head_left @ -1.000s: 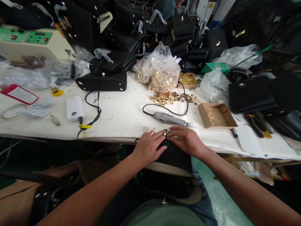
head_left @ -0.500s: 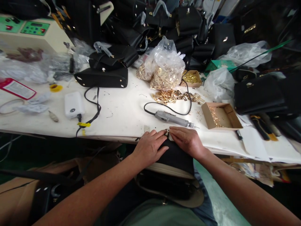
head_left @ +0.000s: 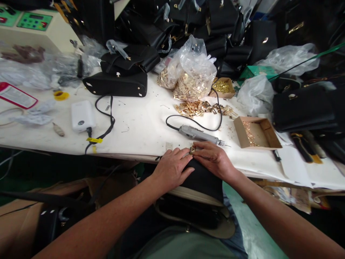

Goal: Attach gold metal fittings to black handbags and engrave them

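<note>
A black handbag with a beige inner edge lies across my lap, its far end against the table edge. My left hand lies over its left side, fingers closed on the bag's far edge and thumb pointing right. A small gold rectangular metal plate sits at that edge, between the fingertips of both hands. My right hand pinches the plate from the right. Just beyond, on the table, lies a grey electric screwdriver with its cable looped behind it.
Loose gold plates are heaped before a clear plastic bag of more plates. A cardboard tray of small screws stands right, near pliers. A white power adapter lies left. Several black handbags crowd the back.
My right fingers have shifted at the bag's edge, and the gold plate now shows its face between them. My left hand stays nearly in place. The view has turned slightly.
</note>
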{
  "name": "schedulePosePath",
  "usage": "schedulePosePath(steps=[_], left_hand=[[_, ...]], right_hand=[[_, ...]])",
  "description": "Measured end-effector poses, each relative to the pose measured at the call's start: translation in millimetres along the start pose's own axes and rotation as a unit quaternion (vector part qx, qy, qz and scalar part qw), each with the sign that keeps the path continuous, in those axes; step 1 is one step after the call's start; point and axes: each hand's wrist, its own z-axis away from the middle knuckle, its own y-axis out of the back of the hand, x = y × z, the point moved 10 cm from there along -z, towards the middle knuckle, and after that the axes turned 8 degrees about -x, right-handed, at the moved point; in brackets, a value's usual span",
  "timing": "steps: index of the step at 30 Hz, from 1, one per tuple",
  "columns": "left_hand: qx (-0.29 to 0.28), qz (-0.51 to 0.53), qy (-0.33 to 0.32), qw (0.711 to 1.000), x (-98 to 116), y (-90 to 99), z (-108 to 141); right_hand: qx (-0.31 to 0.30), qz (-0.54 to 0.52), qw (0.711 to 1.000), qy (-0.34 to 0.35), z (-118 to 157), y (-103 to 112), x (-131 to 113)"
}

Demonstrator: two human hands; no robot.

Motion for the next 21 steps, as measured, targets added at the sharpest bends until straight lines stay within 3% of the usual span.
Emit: schedulePosePath(steps=[21], left_hand=[[0.022,-0.005,-0.002,1.0,0.8,3.1,0.7]], right_hand=[[-0.003,0.019,0.998,-0.053,-4.4,0.4,5.4]])
